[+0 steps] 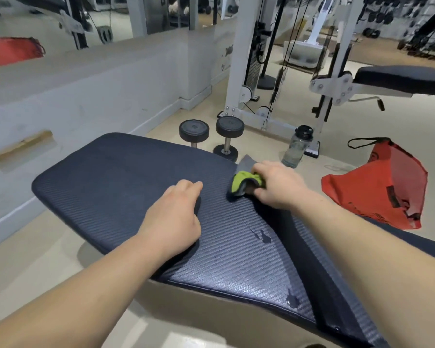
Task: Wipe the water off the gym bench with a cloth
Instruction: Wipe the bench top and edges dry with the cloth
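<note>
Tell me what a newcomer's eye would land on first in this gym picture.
First, the green cloth bunched in the right hand on the dark bench, with the left hand resting flat beside it. Next, the wet patches on the pad nearer the camera. Then the red bag on the floor at right, beside a water bottle.

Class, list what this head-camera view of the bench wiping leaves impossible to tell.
- Bench frame: hidden beneath its pad.
- Cloth: mostly bunched inside the right hand.
- Left hand palm: faces down, unseen.
- Red bag print: too small and creased.
</note>
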The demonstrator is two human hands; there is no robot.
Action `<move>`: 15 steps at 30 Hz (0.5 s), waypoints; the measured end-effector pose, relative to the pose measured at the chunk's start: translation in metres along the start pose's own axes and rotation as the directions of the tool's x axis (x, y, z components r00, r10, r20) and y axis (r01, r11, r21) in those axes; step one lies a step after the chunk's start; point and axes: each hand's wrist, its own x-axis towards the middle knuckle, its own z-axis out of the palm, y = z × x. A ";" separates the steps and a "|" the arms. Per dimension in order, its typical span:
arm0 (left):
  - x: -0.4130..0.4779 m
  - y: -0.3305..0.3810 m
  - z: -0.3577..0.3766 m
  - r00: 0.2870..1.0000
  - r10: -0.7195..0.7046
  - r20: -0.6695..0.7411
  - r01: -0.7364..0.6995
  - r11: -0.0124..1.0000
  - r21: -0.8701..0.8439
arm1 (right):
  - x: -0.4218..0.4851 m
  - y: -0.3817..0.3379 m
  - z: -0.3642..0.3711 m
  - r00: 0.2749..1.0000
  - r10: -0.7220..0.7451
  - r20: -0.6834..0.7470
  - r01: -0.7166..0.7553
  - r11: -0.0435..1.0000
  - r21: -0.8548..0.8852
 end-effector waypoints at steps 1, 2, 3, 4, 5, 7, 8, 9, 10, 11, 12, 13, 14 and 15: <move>0.000 0.003 0.002 1.000 0.016 0.014 -0.016 1.000 0.015 | -0.002 0.007 -0.001 0.999 0.041 0.007 -0.041 0.999 -0.007; 0.001 0.005 0.004 0.999 0.030 0.026 -0.031 0.999 0.033 | -0.007 0.011 -0.003 0.998 0.057 0.027 -0.057 0.998 -0.002; 0.001 0.006 0.007 0.998 0.045 0.033 -0.047 0.998 0.052 | -0.012 0.010 -0.004 0.997 0.050 0.066 -0.052 0.998 0.023; 0.002 0.007 0.009 0.998 0.056 0.040 -0.059 0.996 0.068 | -0.019 0.006 -0.004 0.992 0.021 0.121 -0.030 0.997 0.071; 0.003 0.008 0.010 0.997 0.065 0.047 -0.068 0.994 0.084 | -0.027 0.000 -0.004 0.983 -0.021 0.181 -0.001 0.993 0.118; 0.006 0.008 0.013 0.995 0.075 0.058 -0.082 0.990 0.119 | -0.044 -0.015 0.000 0.959 -0.118 0.257 0.084 0.987 0.139; 0.008 0.008 0.014 0.995 0.079 0.059 -0.086 0.988 0.131 | -0.051 -0.018 0.002 0.956 -0.150 0.251 0.121 0.985 0.127; 0.010 0.009 0.015 0.995 0.086 0.054 -0.092 0.987 0.133 | -0.054 -0.016 0.004 0.966 -0.155 0.208 0.134 0.985 0.112; 0.013 0.010 0.015 0.994 0.095 0.052 -0.100 0.988 0.121 | -0.057 -0.012 0.004 0.982 -0.125 0.144 0.112 0.989 0.095; 0.015 0.013 0.015 0.992 0.111 0.055 -0.116 0.989 0.090 | -0.058 -0.006 0.004 0.994 -0.072 0.076 0.067 0.995 0.071; 0.018 0.016 0.016 0.988 0.134 0.074 -0.138 0.989 0.045 | -0.058 0.000 0.004 1.000 -0.019 0.021 0.018 0.999 0.041; 0.019 0.021 0.017 0.979 0.172 0.108 -0.172 0.985 -0.010 | -0.058 0.005 0.005 1.000 0.010 -0.005 -0.010 1.000 0.020; 0.020 0.026 0.019 0.962 0.225 0.152 -0.218 0.974 -0.062 | -0.059 0.004 0.005 1.000 0.000 0.000 0.000 1.000 0.023; 0.020 0.032 0.022 0.937 0.289 0.197 -0.275 0.957 -0.096 | -0.060 0.002 0.005 0.999 -0.042 0.031 0.040 0.998 0.057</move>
